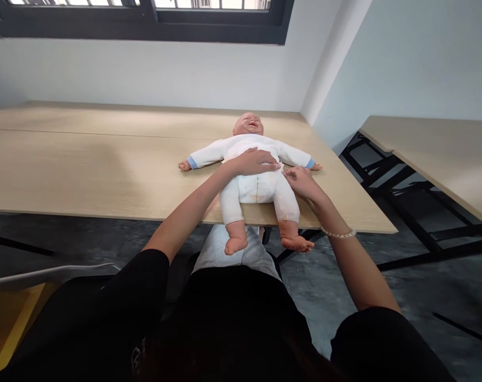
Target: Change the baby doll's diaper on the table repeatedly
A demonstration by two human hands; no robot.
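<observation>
A baby doll (252, 148) in a white romper with blue cuffs lies on its back near the front edge of a light wooden table (105, 170), its bare feet hanging over the edge. My left hand (254, 162) lies flat across the doll's belly, fingers stretched out. My right hand (300, 180) is at the doll's hip, with its fingertips pinched on the white romper fabric. A bead bracelet (338, 233) circles my right wrist.
A second wooden table (435, 154) on black metal legs stands to the right, across a gap of grey floor. Part of a chair (45, 273) shows at the lower left. A dark-framed window runs along the far wall.
</observation>
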